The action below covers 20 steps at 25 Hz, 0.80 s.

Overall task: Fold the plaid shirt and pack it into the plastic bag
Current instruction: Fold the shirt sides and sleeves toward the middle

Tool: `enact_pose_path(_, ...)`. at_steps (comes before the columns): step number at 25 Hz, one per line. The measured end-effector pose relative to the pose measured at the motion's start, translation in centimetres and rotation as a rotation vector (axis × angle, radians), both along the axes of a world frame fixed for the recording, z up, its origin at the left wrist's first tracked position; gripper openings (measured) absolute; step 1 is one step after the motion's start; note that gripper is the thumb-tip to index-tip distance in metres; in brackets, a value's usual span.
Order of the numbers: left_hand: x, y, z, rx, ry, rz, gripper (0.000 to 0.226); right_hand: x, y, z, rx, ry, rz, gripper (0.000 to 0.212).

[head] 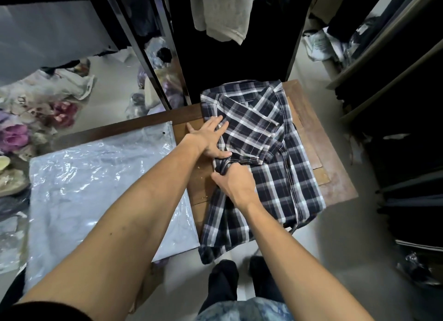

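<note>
Both forearms are bare to above the elbow. A black sleeve (43,311) edge shows on the left upper arm at the lower left corner. The left hand (211,138) and right hand (236,184) carry no gloves, rings or watch. Blue-grey mottled shorts (244,308) are worn, and black socks (224,276) cover both feet.

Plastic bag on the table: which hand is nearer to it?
Left. The left hand presses flat on the plaid shirt just beside the plastic bag; the right hand grips bunched shirt fabric slightly farther away.
</note>
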<state>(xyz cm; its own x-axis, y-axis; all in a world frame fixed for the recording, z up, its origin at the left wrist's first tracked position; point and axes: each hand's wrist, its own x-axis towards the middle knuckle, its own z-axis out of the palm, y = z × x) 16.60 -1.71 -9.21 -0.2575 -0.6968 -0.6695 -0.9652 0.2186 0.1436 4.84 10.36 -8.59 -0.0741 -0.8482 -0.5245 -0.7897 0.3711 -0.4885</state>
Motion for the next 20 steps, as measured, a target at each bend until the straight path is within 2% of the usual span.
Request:
enact_pose_path(6,0.1,0.8,-0.9,-0.037,0.015,0.014,0.115,-2.8,1.5,-0.1,0.158,-0.126,-0.067,0.011)
enact_pose_path(14,0.3,0.5,-1.1,-0.058,-0.027,-0.012,0.122,-5.7,5.8,-0.3,0.241,-0.293,-0.019,0.023)
enact_pose_path(20,0.5,0.4,-1.5,-0.084,-0.001,-0.003,0.123,-7.8,9.1,-1.6,0.26,-0.377,-0.037,0.019)
